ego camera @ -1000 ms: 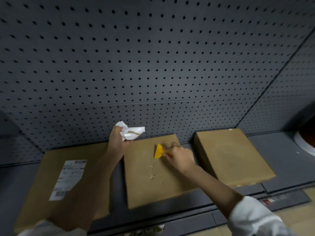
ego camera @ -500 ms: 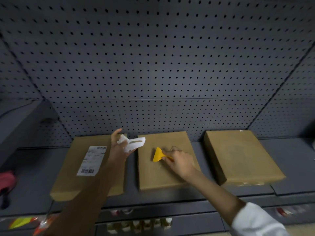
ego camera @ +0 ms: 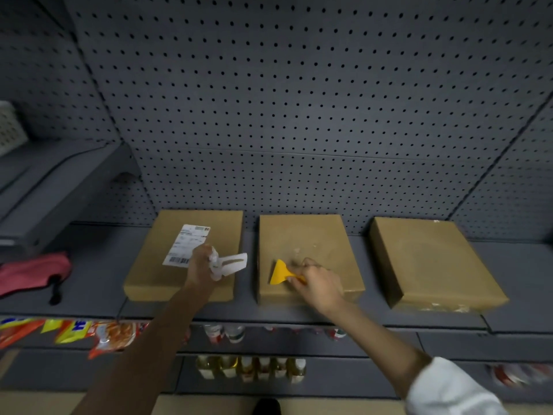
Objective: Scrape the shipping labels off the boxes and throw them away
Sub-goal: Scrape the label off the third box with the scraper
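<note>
On a grey shelf (ego camera: 89, 283) below a pegboard lie three flat boxes. Over the left box (ego camera: 155, 274), which keeps its label (ego camera: 187, 244), the left hand (ego camera: 199, 266) clutches a peeled label (ego camera: 229, 263), crumpled, probably for binning. Over the bare middle box (ego camera: 323, 241), the right hand (ego camera: 318, 284) grips a yellow scraper (ego camera: 279, 272), blade tilted leftward, seemingly ready for the remaining label. No label shows on the right box (ego camera: 428, 259).

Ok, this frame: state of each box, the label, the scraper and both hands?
Left box: label still stuck on.
Middle box: label off, residue left.
Right box: bare.
Peeled label: crumpled in left hand.
Scraper: held by right hand.
</note>
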The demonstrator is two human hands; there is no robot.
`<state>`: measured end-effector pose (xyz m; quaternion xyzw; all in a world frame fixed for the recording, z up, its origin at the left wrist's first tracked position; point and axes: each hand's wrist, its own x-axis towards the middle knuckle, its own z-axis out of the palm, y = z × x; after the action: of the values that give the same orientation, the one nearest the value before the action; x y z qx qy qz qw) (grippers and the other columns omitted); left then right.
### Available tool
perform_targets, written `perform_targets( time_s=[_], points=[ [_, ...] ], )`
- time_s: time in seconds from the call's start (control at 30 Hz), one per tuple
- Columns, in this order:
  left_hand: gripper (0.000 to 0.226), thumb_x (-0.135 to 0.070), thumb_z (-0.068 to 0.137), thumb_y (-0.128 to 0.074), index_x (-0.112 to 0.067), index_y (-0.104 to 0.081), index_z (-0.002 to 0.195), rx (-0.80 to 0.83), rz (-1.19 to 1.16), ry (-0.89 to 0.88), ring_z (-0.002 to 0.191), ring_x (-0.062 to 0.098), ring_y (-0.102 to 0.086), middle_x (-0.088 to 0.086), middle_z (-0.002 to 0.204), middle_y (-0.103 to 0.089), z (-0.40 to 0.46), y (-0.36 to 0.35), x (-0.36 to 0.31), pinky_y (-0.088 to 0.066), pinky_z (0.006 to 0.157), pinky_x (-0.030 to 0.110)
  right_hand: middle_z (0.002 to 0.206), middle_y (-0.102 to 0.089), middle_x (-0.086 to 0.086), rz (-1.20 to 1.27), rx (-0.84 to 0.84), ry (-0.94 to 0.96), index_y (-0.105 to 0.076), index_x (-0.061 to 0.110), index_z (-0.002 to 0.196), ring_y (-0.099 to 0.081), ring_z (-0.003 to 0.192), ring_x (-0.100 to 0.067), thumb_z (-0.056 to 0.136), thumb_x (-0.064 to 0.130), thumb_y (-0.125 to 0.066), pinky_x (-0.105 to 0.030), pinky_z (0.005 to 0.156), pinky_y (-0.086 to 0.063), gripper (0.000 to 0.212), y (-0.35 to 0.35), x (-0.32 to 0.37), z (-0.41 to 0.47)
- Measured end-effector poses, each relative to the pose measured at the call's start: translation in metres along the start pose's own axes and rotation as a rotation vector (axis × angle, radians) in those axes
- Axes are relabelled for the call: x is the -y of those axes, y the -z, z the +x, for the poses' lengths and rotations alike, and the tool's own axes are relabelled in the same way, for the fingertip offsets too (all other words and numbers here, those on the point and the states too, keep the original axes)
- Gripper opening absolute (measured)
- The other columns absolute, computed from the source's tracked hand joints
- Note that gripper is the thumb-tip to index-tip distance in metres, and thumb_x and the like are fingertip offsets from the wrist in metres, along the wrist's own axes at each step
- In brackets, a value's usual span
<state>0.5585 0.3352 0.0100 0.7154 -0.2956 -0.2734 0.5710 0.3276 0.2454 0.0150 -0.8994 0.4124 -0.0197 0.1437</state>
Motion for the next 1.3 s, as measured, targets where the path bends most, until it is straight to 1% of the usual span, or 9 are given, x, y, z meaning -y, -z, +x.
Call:
perform_targets(
  time_s=[0.1,0.2,0.3,0.43,0.57,0.7,0.97,1.17,1.3],
  points=[
    [0.027,-0.025,0.097,-0.041,-0.012,-0.052,0.076,-0.078,-0.096,0.024,0.056,0.013,-0.056,-0.005,0.060,-0.057,-0.004,0.023,0.000,-0.057,0.047,0.026,0.121,-0.054,0.000,-0.002,0.002,0.032,-0.054,0.034,0.131,-0.061,0.108,-0.025,0.096,0.044,-0.044,-0.035,0.078,-0.049,0.038,-0.002,0.014,0.008],
    [0.029,-0.037,0.092,-0.052,-0.012,-0.060,0.080,-0.154,-0.201,0.194,0.071,0.019,-0.058,0.006,0.081,-0.060,-0.002,0.042,0.002,-0.049,0.054,0.028,0.117,-0.055,0.000,-0.003,0.002,0.078,-0.055,0.036,0.128,-0.061,0.106,-0.026,0.095,0.044,-0.045,-0.036,0.077,-0.049,0.036,-0.005,0.034,0.020],
    [0.021,-0.022,0.092,-0.053,-0.003,-0.063,0.095,-0.104,-0.257,0.244,0.069,0.018,-0.070,0.014,0.092,-0.066,0.008,0.061,0.002,-0.055,0.052,0.022,0.112,-0.055,-0.001,0.000,-0.005,0.093,-0.055,0.039,0.127,-0.062,0.103,-0.027,0.095,0.045,-0.045,-0.035,0.074,-0.049,0.034,-0.009,0.055,0.035],
    [0.022,0.001,0.094,-0.042,-0.006,-0.046,0.115,-0.030,-0.337,0.246,0.114,0.035,-0.053,0.023,0.125,-0.050,0.025,0.085,0.004,-0.057,0.076,0.030,0.111,-0.055,-0.001,-0.018,-0.008,0.108,-0.056,0.038,0.127,-0.063,0.101,-0.025,0.095,0.045,-0.044,-0.035,0.071,-0.049,0.035,-0.016,0.085,0.058],
    [0.026,0.002,0.092,-0.046,-0.015,-0.045,0.110,0.017,-0.261,0.143,0.089,0.012,-0.064,0.011,0.109,-0.054,0.055,0.115,0.001,-0.054,0.065,0.019,0.119,-0.055,-0.001,-0.001,-0.022,0.067,-0.055,0.035,0.129,-0.061,0.108,-0.024,0.096,0.045,-0.043,-0.036,0.078,-0.050,0.037,-0.021,0.116,0.083],
    [0.054,-0.006,0.083,-0.067,-0.013,-0.041,0.130,0.007,-0.111,0.139,0.102,0.028,-0.059,0.015,0.122,-0.054,0.097,0.152,-0.001,-0.051,0.093,0.050,0.120,-0.055,0.002,0.014,-0.052,0.018,-0.054,0.038,0.130,-0.061,0.107,-0.022,0.096,0.045,-0.042,-0.035,0.078,-0.050,0.037,-0.029,0.147,0.105],
    [0.021,-0.009,0.075,-0.069,-0.017,-0.053,0.086,0.135,0.028,0.227,0.069,0.024,-0.060,0.015,0.093,-0.062,0.129,0.156,0.016,-0.057,0.063,0.037,0.116,-0.056,0.002,0.053,-0.087,-0.178,-0.054,0.040,0.128,-0.063,0.102,-0.022,0.095,0.048,-0.042,-0.033,0.074,-0.049,0.036,-0.050,0.165,0.118],
    [0.064,0.003,0.087,-0.052,-0.029,-0.033,0.139,0.425,-0.080,0.105,0.102,0.021,-0.062,0.008,0.131,-0.050,0.133,0.131,0.016,-0.056,0.075,0.034,0.117,-0.054,0.003,0.058,-0.068,-0.263,-0.051,0.042,0.131,-0.063,0.103,-0.022,0.095,0.049,-0.043,-0.033,0.075,-0.049,0.037,-0.049,0.149,0.110],
    [0.068,0.008,0.086,-0.054,-0.032,-0.037,0.138,0.447,-0.065,-0.006,0.078,0.008,-0.069,0.005,0.122,-0.053,0.131,0.116,0.016,-0.055,0.058,0.018,0.117,-0.054,0.003,0.024,-0.069,-0.242,-0.049,0.041,0.133,-0.064,0.102,-0.022,0.096,0.048,-0.042,-0.032,0.076,-0.049,0.038,-0.042,0.137,0.113]
  ],
)
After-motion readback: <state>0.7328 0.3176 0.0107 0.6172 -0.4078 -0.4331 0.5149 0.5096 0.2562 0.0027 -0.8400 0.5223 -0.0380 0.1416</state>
